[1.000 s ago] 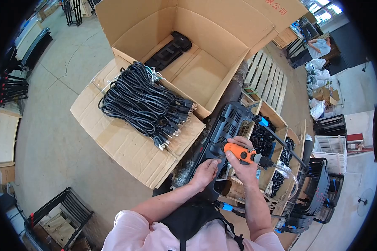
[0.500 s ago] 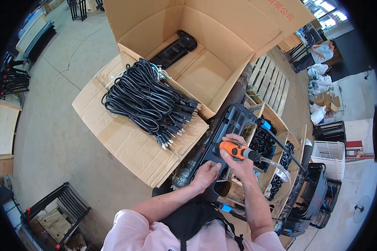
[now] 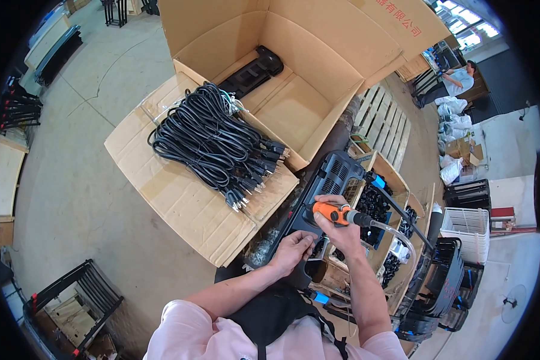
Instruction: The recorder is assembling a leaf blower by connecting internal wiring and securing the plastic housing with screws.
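My right hand [image 3: 340,233] is wrapped round an orange air screwdriver [image 3: 331,212], whose grey end runs into a clear hose [image 3: 396,233]. The tool is over a long black plastic housing [image 3: 337,171] with vent slots, lying in front of me; its tip is hidden. Low on that housing rests my left hand [image 3: 293,252], thumb and fingertips pinched together. Whatever is between them is too small to make out. Beyond my hands, a bundle of black power cords [image 3: 207,141] lies on a flap of the cardboard box [image 3: 324,90].
Inside the box lies a black plastic part [image 3: 255,72]. To the right are wooden bins of small black parts [image 3: 375,207], a blue-marked black bar [image 3: 402,210] and a white basket [image 3: 465,228]. A wooden pallet [image 3: 381,123] lies behind. Farther off, a person [image 3: 459,81] stands at right.
The view has shifted slightly. My left fingertips have curled a little closer together at the housing, while my right hand keeps hold of the air screwdriver in nearly the same place.
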Available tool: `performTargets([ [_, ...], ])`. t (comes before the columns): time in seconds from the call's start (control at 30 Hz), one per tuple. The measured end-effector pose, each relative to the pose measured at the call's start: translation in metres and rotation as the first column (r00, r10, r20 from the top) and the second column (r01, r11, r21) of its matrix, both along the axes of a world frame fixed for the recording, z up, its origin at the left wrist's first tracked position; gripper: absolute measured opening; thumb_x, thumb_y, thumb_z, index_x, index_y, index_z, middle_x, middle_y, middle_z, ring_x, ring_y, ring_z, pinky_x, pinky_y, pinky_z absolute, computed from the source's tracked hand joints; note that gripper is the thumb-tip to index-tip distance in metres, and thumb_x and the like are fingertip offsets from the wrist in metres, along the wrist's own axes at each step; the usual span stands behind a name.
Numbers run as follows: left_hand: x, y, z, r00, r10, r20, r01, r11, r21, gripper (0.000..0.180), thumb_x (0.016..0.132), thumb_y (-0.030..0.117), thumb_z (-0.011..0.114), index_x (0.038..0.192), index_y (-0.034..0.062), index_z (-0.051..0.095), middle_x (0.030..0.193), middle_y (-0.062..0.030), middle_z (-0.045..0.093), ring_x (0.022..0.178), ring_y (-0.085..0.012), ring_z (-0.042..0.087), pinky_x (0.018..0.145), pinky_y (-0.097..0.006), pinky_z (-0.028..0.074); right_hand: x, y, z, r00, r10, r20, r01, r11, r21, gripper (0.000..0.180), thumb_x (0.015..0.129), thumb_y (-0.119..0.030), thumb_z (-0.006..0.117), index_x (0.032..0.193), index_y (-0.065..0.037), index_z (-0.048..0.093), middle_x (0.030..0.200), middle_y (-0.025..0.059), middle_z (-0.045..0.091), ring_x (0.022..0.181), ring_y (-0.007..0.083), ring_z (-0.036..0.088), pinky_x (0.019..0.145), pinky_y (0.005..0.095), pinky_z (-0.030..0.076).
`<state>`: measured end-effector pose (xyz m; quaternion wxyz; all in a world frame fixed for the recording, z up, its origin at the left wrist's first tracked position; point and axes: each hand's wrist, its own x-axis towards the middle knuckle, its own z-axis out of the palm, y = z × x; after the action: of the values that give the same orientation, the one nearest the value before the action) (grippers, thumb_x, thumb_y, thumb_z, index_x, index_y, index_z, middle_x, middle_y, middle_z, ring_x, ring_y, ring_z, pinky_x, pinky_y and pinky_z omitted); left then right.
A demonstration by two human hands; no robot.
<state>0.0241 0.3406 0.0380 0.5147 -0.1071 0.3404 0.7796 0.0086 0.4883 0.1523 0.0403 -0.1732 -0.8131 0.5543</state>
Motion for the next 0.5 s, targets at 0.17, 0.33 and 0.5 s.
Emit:
performTargets([
  [0.17,0.004,0.002,-0.004,0.998,0.051,-0.040,-0.050,0.998,0.023,0.020,0.109,0.022,0.062,0.110,0.0031,0.068,0.084,0.0015,0.061,0.067,-0.0073,0.055,0.060,-0.024,0.046,0.003,0.002,-0.008,0.998,-0.028,-0.053,0.025,0.999,-0.048,0.048,0.089,-0.001,0.076,0.134,-0.001,0.059,0.131,0.0147,0.070,0.120,0.0189,0.066,0.106,0.0347,0.052],
  [0.33,0.002,-0.011,0.004,0.999,-0.032,0.033,0.033,0.999,-0.033,0.025,0.109,0.031,0.063,0.104,0.0068,0.065,0.086,0.0009,0.061,0.070,-0.0093,0.055,0.061,-0.024,0.045,0.051,-0.012,0.025,0.981,-0.139,-0.135,0.130,0.988,-0.079,0.051,0.090,-0.005,0.078,0.136,-0.001,0.057,0.128,0.0141,0.071,0.121,0.0205,0.066,0.108,0.0354,0.051],
  [0.5,0.029,-0.018,0.021,0.958,0.082,0.275,-0.093,0.995,0.026,0.027,0.110,0.035,0.060,0.107,0.0093,0.066,0.084,0.0027,0.061,0.069,-0.0094,0.055,0.059,-0.024,0.047,0.142,-0.029,0.041,0.955,-0.219,-0.199,0.183,0.966,-0.185,0.051,0.089,-0.001,0.075,0.135,0.000,0.054,0.130,0.0189,0.069,0.124,0.0272,0.066,0.109,0.0420,0.051],
])
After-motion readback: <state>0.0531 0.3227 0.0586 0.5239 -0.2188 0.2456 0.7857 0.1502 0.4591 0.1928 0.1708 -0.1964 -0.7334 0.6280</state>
